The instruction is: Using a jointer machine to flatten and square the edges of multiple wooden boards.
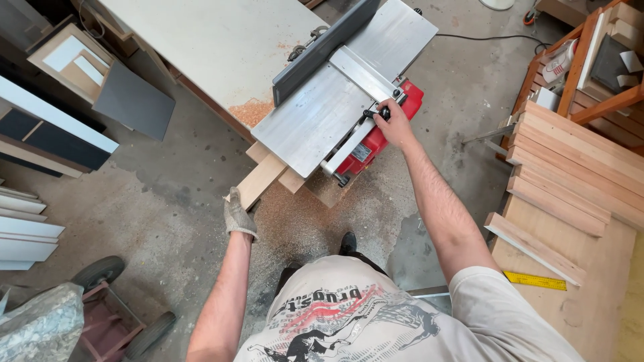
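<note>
Fingers of the gloved left hand point(239, 216) clasp the long pale wooden board point(261, 179) slanting under the grey-and-red planer point(349, 100), while the bare right hand point(392, 124) grips its black knob point(381, 114).

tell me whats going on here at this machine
A person stands at a red planer with grey metal tables on a sawdust-strewn workshop floor. The gloved left hand holds the end of a wooden board that sticks out from beneath the machine's table. The bare right hand grips a black handle at the machine's side. A stack of cut wooden boards lies on a bench to the right, with a yellow ruler nearby.
</note>
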